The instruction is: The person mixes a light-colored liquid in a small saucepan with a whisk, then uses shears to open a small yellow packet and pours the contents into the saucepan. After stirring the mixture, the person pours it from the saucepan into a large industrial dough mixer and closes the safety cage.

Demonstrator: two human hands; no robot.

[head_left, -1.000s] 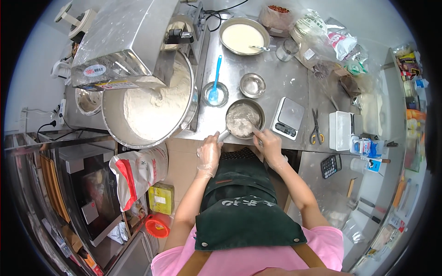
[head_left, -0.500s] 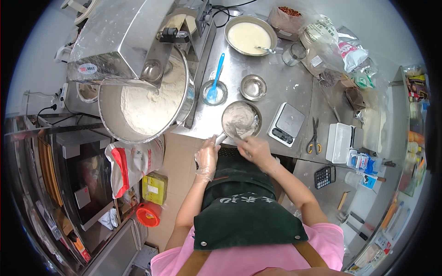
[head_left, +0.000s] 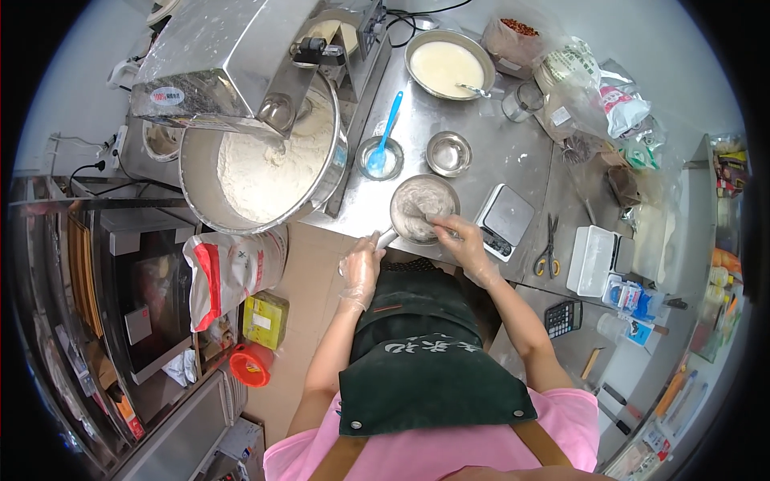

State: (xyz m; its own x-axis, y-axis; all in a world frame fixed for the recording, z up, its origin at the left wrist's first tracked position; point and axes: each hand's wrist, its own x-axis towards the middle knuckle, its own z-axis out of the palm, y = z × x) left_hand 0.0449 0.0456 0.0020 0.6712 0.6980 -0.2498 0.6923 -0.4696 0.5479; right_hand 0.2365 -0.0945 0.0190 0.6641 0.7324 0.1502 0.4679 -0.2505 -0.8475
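A small metal saucepan (head_left: pixel 454 197) with a pale, floury mixture (head_left: pixel 415 195) inside is at the near edge of the steel worktop. My left hand (head_left: pixel 362 266), in a clear plastic glove, is closed round the saucepan's handle (head_left: pixel 387 238). Over the pan's near right rim, my gloved right hand (head_left: pixel 463 242) pinches a thin metal utensil (head_left: pixel 427 216) whose lower end is in the mixture; its exact kind is hidden. Just beyond the pan stand a small steel bowl (head_left: pixel 467 154) and a glass bowl (head_left: pixel 367 170) holding a blue spatula (head_left: pixel 390 122).
Left of the pan is a large mixer bowl (head_left: pixel 189 196) of flour. Farther back stands a basin (head_left: pixel 488 74) of creamy liquid. To the right are a kitchen scale (head_left: pixel 508 212), scissors (head_left: pixel 550 250), a white tray (head_left: pixel 592 258) and a calculator (head_left: pixel 563 319).
My right hand has shifted right and slightly up with the utensil, over the pan's right side. My left hand stays on the handle. The view has shifted slightly.
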